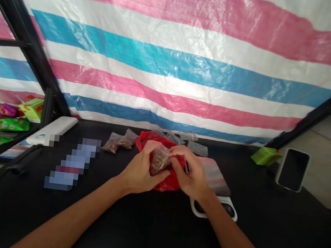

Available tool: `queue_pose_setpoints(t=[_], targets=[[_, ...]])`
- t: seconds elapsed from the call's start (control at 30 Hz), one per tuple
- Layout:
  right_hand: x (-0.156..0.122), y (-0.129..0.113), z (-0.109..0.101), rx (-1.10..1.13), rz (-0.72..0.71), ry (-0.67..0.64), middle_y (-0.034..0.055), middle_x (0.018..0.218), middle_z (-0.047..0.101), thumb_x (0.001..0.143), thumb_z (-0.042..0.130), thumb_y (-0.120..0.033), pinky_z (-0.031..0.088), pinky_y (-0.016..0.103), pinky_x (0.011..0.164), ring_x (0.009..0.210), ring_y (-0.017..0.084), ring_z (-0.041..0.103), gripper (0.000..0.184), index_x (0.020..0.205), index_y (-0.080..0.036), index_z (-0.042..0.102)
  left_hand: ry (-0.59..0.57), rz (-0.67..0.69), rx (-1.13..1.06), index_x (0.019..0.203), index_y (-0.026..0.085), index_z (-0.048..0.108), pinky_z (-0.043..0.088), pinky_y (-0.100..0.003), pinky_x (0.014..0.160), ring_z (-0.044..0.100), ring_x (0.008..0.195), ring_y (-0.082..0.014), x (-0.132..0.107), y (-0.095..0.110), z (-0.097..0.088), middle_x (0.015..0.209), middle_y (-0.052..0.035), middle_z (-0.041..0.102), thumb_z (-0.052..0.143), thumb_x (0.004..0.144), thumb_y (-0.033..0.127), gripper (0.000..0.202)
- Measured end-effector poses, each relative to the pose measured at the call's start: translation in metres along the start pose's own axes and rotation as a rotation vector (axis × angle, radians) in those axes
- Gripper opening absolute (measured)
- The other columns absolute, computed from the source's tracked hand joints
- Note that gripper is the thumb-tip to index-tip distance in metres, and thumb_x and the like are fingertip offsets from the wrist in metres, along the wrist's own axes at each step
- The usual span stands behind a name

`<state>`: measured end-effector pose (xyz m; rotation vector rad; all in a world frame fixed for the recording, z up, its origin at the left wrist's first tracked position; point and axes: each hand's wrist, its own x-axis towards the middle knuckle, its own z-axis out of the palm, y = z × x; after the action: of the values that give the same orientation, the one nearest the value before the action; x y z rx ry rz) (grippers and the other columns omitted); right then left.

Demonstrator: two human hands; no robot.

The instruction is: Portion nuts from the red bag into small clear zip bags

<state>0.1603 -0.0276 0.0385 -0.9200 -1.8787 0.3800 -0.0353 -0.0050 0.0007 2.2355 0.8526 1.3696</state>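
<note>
Between my two hands is a small clear zip bag (160, 161) with brown bits inside, held above a red plastic bag (166, 182). My left hand (143, 169) wraps round its left side, thumb along the bottom. Fingers of my right hand (191, 173) pinch its upper right edge. Behind my left hand lie two filled zip bags (111, 143) with similar brown contents. Several flat clear zip bags (197, 148) lie beyond the red bag. A kitchen scale (213, 176) with a shiny plate sits beside my right hand, partly covered by my right wrist.
On the black table (141, 225), a white power strip (53, 130) and a pixelated item (72, 165) lie to the left. A phone (293, 170) stands at the right by a green box (265, 156). Colourful packets (10, 124) fill a left shelf. Striped sheeting (173, 60) hangs behind.
</note>
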Motion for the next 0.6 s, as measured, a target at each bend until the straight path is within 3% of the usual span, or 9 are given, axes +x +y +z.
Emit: queue_pose_setpoints(t=[0.1,0.17,0.23,0.33,0.4,0.53,0.6], targets=[[0.008,0.011,-0.014,0.143,0.164,0.220,0.0067,0.102,0.068,0.098,0.054,-0.032,0.055,0.034,0.083,0.094,0.021,0.067,0.014,0.109,-0.025,0.059,-0.095,-0.054,-0.012,0.144,0.022,0.039,0.049,-0.042,0.106,0.062,0.121,-0.0278,0.003,0.003,-0.006,0.136,-0.0153,0.055,0.065,0.089,0.028,0.062],[0.014,0.021,-0.029,0.180,0.248,0.326,0.0047,0.095,0.067,0.094,0.054,-0.031,0.053,0.031,0.074,0.083,0.019,0.065,0.013,0.104,-0.025,0.059,-0.178,-0.107,0.070,0.138,0.025,0.050,0.053,-0.039,0.097,0.065,0.110,-0.0252,0.006,0.003,-0.009,0.131,-0.0123,0.060,0.060,0.093,0.029,0.046],[0.018,0.033,-0.047,0.172,0.324,0.344,0.0015,0.087,0.065,0.090,0.053,-0.030,0.048,0.027,0.062,0.069,0.016,0.060,0.012,0.097,-0.025,0.061,-0.258,-0.152,0.152,0.119,0.026,0.064,0.054,-0.034,0.083,0.067,0.092,-0.0215,0.009,0.002,-0.009,0.116,-0.0084,0.065,0.056,0.095,0.028,0.026],[0.018,0.050,-0.075,0.135,0.445,0.045,-0.0007,0.072,0.063,0.078,0.053,-0.024,0.042,0.026,0.057,0.060,0.015,0.055,0.011,0.080,-0.022,0.064,-0.302,-0.172,0.142,0.088,0.024,0.069,0.049,-0.029,0.069,0.062,0.073,-0.0177,0.010,0.003,-0.004,0.091,-0.0052,0.066,0.054,0.093,0.023,0.015],[0.015,0.058,-0.089,0.048,0.488,-0.109,-0.0013,0.064,0.061,0.072,0.051,-0.020,0.041,0.026,0.057,0.058,0.015,0.055,0.013,0.071,-0.021,0.063,-0.303,-0.229,0.025,0.080,0.022,0.068,0.044,-0.027,0.059,0.059,0.064,-0.0160,0.009,0.006,0.001,0.080,-0.0039,0.064,0.056,0.091,0.023,0.016],[0.010,0.063,-0.096,-0.199,0.434,-0.266,0.0013,0.075,0.071,0.069,0.049,-0.013,0.048,0.031,0.074,0.076,0.020,0.066,0.023,0.069,-0.020,0.071,-0.303,-0.424,-0.227,0.076,0.020,0.063,0.029,-0.024,0.045,0.046,0.048,-0.0119,0.010,0.009,0.005,0.063,0.0007,0.057,0.055,0.094,0.035,0.025],[0.009,0.062,-0.094,-0.279,0.366,-0.285,0.0025,0.085,0.075,0.071,0.049,-0.011,0.049,0.033,0.085,0.088,0.022,0.069,0.029,0.074,-0.021,0.076,-0.227,-0.442,-0.244,0.077,0.020,0.061,0.030,-0.024,0.046,0.047,0.048,-0.0118,0.011,0.008,0.003,0.061,0.0017,0.055,0.054,0.096,0.038,0.027]])
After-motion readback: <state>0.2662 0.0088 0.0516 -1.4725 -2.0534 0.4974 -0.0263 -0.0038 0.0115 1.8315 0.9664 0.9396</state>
